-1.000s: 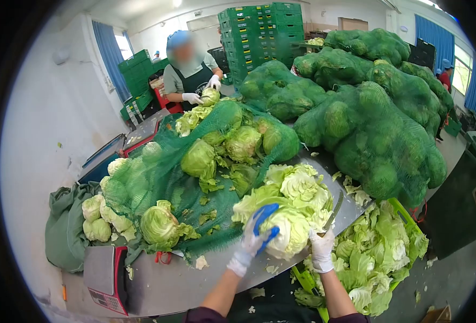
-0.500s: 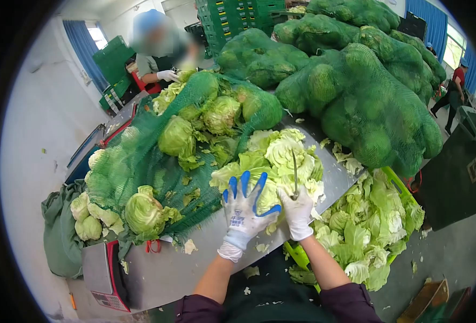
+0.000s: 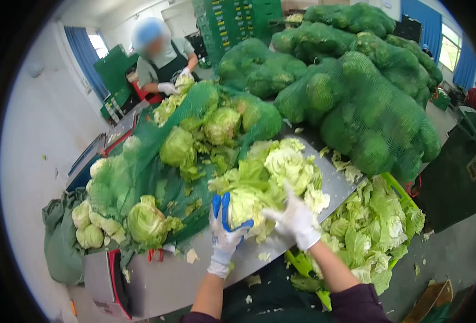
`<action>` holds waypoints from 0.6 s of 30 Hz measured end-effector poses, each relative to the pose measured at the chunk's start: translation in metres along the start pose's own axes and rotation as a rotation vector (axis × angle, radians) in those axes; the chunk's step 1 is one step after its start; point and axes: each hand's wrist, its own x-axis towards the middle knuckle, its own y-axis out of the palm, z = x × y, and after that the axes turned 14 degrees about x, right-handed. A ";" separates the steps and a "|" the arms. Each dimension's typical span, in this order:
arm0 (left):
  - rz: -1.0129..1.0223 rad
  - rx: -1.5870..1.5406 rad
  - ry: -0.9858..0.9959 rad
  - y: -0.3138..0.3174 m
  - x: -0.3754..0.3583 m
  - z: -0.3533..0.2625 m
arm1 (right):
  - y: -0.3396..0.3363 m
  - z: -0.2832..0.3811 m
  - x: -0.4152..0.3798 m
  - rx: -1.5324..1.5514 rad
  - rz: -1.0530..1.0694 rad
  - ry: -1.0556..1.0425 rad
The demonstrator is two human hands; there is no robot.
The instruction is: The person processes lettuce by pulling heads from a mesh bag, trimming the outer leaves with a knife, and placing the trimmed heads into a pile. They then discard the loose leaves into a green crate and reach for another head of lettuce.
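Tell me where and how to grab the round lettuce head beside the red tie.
Cup the lettuce head around its compact round body with the left hand, the nearer one, probably from above and the near side. The green net lies behind it, so that side looks cluttered, and the loose leaves splayed on its right would likely tear.

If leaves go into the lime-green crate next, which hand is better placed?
Right, likely: the right hand is nearer the crate; the left hand is against the leafy head's left side.
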 end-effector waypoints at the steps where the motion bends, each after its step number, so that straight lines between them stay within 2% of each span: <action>1: -0.011 -0.060 -0.007 0.003 0.000 0.002 | 0.016 -0.018 0.000 0.024 -0.031 -0.147; 2: -0.021 -0.120 -0.015 0.006 0.000 0.004 | 0.020 -0.026 0.006 0.019 0.071 -0.050; 3: -0.024 -0.123 0.017 0.009 0.000 0.012 | 0.018 -0.022 0.007 0.340 0.150 -0.010; 4: -0.039 -0.131 0.032 0.008 0.006 0.019 | 0.018 -0.025 0.013 0.332 0.138 -0.028; 6: 0.066 -0.286 0.022 0.002 0.012 0.033 | 0.020 -0.033 0.024 0.177 0.179 -0.049; 7: 0.089 -0.304 0.023 0.000 0.016 0.040 | 0.022 -0.033 0.026 0.035 0.125 -0.184; 8: 0.084 -0.309 0.030 0.001 0.022 0.047 | 0.028 -0.030 0.028 0.030 0.118 -0.190; 10: 0.091 -0.324 0.054 0.001 0.030 0.052 | 0.045 -0.027 0.032 -0.257 -0.112 -0.351; 12: 0.112 -0.293 0.039 0.001 0.031 0.055 | 0.051 -0.038 0.047 -0.319 -0.165 -0.331; 14: 0.138 -0.771 -0.103 0.006 0.028 0.071 | 0.041 -0.049 0.062 -0.312 -0.191 -0.164; 15: 0.168 -0.893 -0.089 0.004 0.023 0.079 | 0.039 -0.045 0.066 -0.340 -0.197 -0.189; 16: 0.170 -0.886 -0.095 -0.005 0.023 0.073 | 0.036 -0.040 0.069 -0.333 -0.206 -0.213; 18: 0.209 -1.275 -0.257 -0.018 0.010 0.060 | 0.024 -0.036 0.076 -0.344 -0.204 -0.261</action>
